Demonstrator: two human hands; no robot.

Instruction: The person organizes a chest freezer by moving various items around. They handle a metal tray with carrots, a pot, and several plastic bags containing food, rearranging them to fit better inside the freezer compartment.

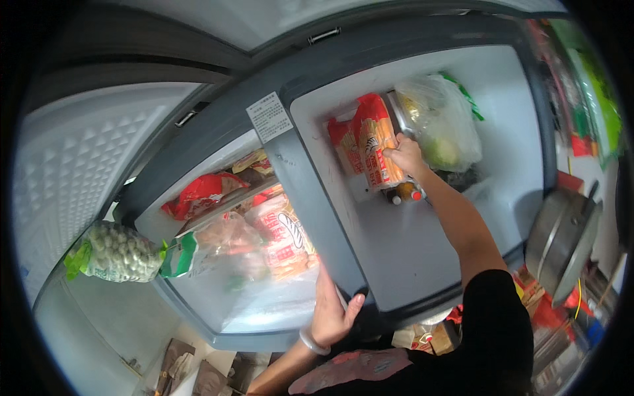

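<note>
My right hand (pixel 407 154) grips the edge of a red and clear plastic food package (pixel 379 141) in the right compartment of a chest freezer. A similar red package (pixel 345 143) lies beside it. To their right is a clear plastic bag (pixel 443 123) with something pale green inside, and bottles with a white cap and a red cap (pixel 406 192) lie just below. My left hand (pixel 333 312), with a pale bangle at the wrist, rests on the near end of the grey divider (pixel 322 183), its thumb spread. It holds nothing.
The left compartment holds a red and white food package (pixel 282 232), a clear bag (pixel 230 235) and a red bag (pixel 200 195). A mesh-like bag of pale round items (pixel 121 251) sits at the freezer's left rim. A metal pan (pixel 562 242) stands at the right.
</note>
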